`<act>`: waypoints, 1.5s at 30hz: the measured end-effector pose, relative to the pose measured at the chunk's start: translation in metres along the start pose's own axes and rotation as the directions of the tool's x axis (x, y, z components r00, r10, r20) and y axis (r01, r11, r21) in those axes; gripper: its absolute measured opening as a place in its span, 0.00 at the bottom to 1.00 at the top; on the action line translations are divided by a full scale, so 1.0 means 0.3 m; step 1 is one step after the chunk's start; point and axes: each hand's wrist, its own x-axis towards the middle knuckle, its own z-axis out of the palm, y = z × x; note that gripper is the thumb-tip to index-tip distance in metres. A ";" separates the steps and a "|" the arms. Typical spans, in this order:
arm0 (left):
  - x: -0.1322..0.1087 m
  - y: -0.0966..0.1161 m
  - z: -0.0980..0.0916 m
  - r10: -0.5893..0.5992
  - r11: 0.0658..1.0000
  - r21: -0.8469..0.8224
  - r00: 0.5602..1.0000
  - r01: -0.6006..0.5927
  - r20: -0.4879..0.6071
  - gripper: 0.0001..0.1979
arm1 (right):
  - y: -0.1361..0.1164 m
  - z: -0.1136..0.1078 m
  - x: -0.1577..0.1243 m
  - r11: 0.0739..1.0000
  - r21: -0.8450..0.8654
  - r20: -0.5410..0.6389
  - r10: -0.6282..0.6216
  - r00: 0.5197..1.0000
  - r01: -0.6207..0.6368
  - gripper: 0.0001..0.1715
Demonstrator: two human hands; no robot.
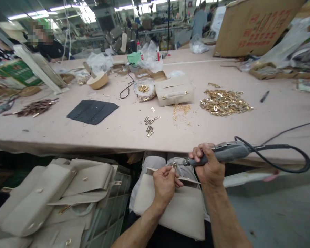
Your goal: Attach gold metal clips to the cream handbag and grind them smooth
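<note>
My right hand (209,165) is wrapped round a grey electric screwdriver (226,152), its tip pointing left. Pinched between the thumb and fingers of my left hand (165,184) is a small gold metal plate (174,166), close to the screwdriver's tip. Whether the tip touches the plate I cannot tell. A cream handbag (181,213) lies across my lap beneath both hands, with its flap edge near the left fingers. The screwdriver's black cable (297,168) loops away to the right.
On the table (119,137) lie several loose metal plates (149,129), tiny gold screws (181,112), a pile of gold fittings (226,103), a dark sheet (93,112) and another cream bag (174,91). Stacked cream bags (41,199) stand at my left. A cardboard box (255,27) is at back right.
</note>
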 end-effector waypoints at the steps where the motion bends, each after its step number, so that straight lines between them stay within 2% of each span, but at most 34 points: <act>1: 0.001 0.000 -0.002 -0.003 1.000 0.005 1.000 0.003 0.001 0.18 | 0.006 0.002 -0.004 1.000 -0.004 0.010 -0.007 1.000 0.007 0.16; 9: -0.003 0.009 -0.002 -0.001 1.000 0.016 1.000 0.000 0.026 0.17 | 0.030 0.018 -0.010 0.996 -0.058 0.031 -0.065 0.997 0.066 0.13; 15: -0.003 0.027 0.002 -0.013 1.000 -0.002 1.000 0.013 0.014 0.18 | 0.030 0.026 -0.008 0.996 -0.071 0.028 -0.055 0.998 0.057 0.14; 25: 0.000 0.011 -0.003 0.004 1.000 0.027 1.000 -0.005 0.028 0.16 | 0.044 0.047 -0.011 0.984 -0.138 0.095 -0.098 0.991 0.110 0.11; 33: -0.010 0.018 -0.007 0.004 1.000 0.030 0.999 -0.005 0.036 0.16 | 0.060 0.054 -0.029 0.929 -0.317 0.195 -0.135 0.972 0.192 0.11; 40: -0.007 0.005 -0.014 0.007 1.000 -0.002 0.998 -0.007 0.055 0.19 | 0.053 0.049 -0.017 0.934 -0.340 0.341 0.013 0.940 0.110 0.17; 45: -0.001 -0.014 -0.034 0.024 1.000 0.012 0.997 -0.025 0.079 0.20 | 0.066 0.048 -0.011 0.945 -0.321 0.405 0.076 0.911 0.064 0.16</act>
